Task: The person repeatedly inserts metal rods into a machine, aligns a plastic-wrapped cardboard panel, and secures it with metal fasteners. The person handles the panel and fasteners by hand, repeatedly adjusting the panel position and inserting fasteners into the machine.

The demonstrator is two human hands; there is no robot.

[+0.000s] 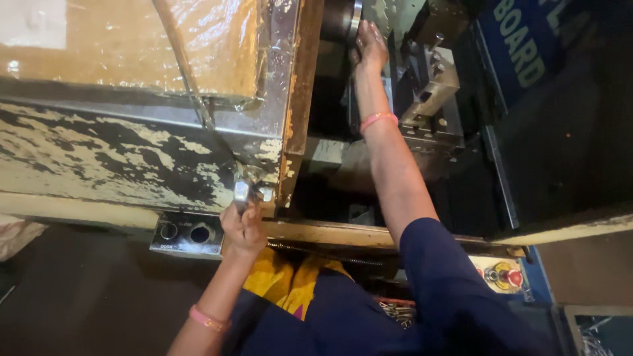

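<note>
My left hand (pixel 242 227) is closed around a small metal handle (pixel 241 192) at the lower corner of the machine's sliding door (pixel 132 151), whose cream paint is flaking. My right hand (pixel 369 47) reaches deep into the open machine, fingers resting on a round steel chuck (pixel 339 20) at the top. A grey metal tool block (pixel 432 82) sits just right of that wrist. Both wrists carry a pink band.
A panel with two round buttons (pixel 186 232) lies left of my left hand. A red emergency knob on a yellow ring (pixel 509 277) sits at the lower right. A blue panel (pixel 527 46) borders the opening on the right. Metal chips (pixel 399 313) lie below.
</note>
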